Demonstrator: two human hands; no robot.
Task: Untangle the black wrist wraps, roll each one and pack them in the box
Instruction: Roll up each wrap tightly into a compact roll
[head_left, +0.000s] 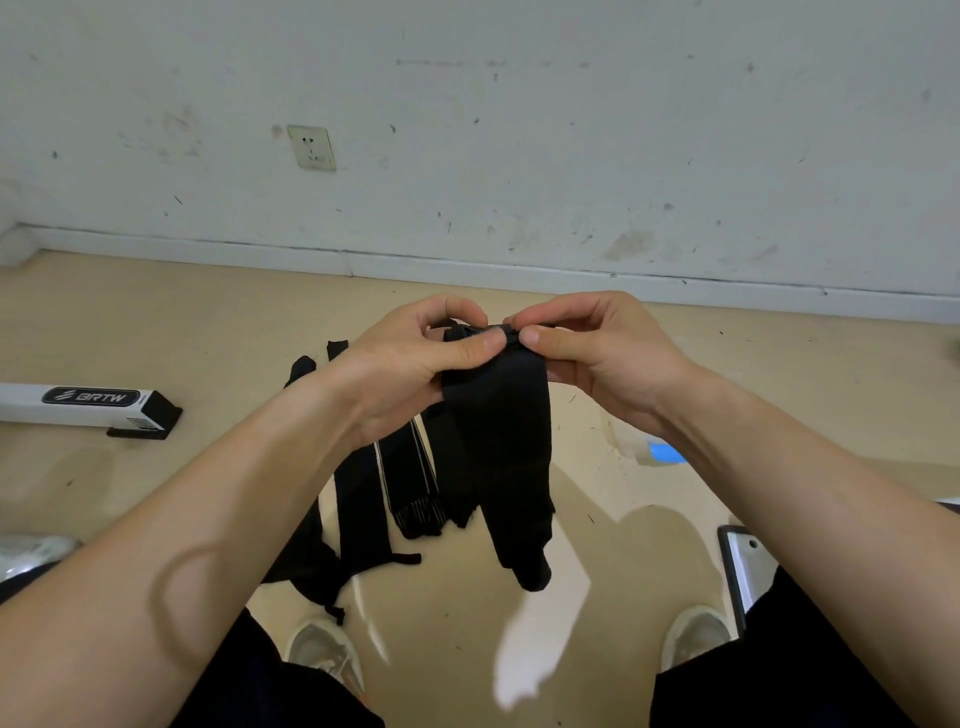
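A black wrist wrap (501, 447) hangs in the air in front of me, its top end bunched between both hands. My left hand (415, 364) pinches the top edge with thumb and curled fingers. My right hand (587, 348) pinches the same edge just to the right, thumb tips nearly touching. The wrap's lower end dangles above the floor. More black wraps (384, 493) lie on the beige floor below and to the left, one with pale stripes. A long white box (88, 408) with a black label lies on the floor at far left.
A white wall with a socket (311, 147) stands beyond the floor. My shoes (324, 654) are at the bottom. A metal-edged object (745, 561) sits at the right, and a blue scrap (665, 451) lies behind my right wrist.
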